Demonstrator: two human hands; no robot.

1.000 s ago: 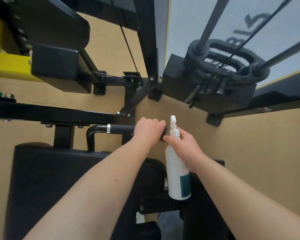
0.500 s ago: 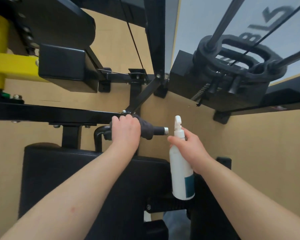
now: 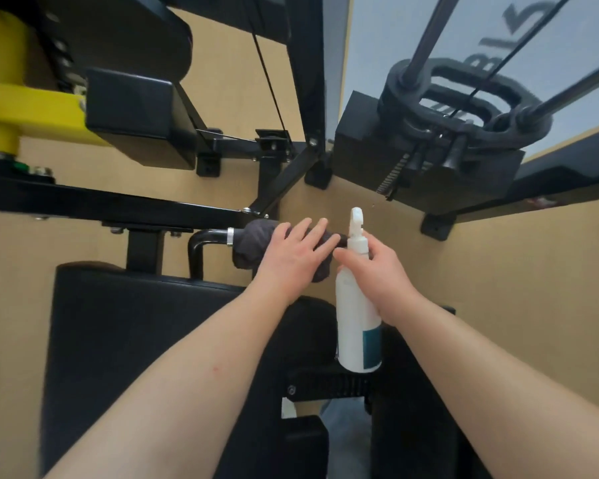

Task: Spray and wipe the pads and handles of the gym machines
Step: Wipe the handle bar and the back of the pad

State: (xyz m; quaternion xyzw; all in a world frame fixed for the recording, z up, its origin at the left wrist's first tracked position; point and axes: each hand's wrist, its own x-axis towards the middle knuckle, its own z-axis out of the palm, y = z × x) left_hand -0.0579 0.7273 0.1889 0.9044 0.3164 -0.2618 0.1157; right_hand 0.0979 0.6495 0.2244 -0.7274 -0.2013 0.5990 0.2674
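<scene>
Grey cloth [image 3: 253,244] lies wrapped over the machine's handle [image 3: 206,236], and my left hand [image 3: 295,259] rests flat on top of it, fingers straight and spread, pressing the fabric down rather than closing round it. Just beside it, my right hand [image 3: 377,273] grasps the white spray bottle [image 3: 357,326] by its neck, fingers curled round it below the nozzle, which stands upright and close to the free end of the handle. The bottle hangs upright below my hand and carries a teal label patch near its base. The forefinger of the right hand nearly touches the cloth; I cannot tell whether they meet. Left of the cloth the handle shows a silver ring [image 3: 230,236], then a black tube bending down behind the seat pad [image 3: 135,340], a broad black cushion under my left forearm. Beyond the hands, a black frame bar [image 3: 118,202] runs across, with a yellow part [image 3: 25,108] at the far left. At the upper right sits the black weight stack [image 3: 429,164] on its guide rods, all standing on a tan floor [image 3: 533,271].
</scene>
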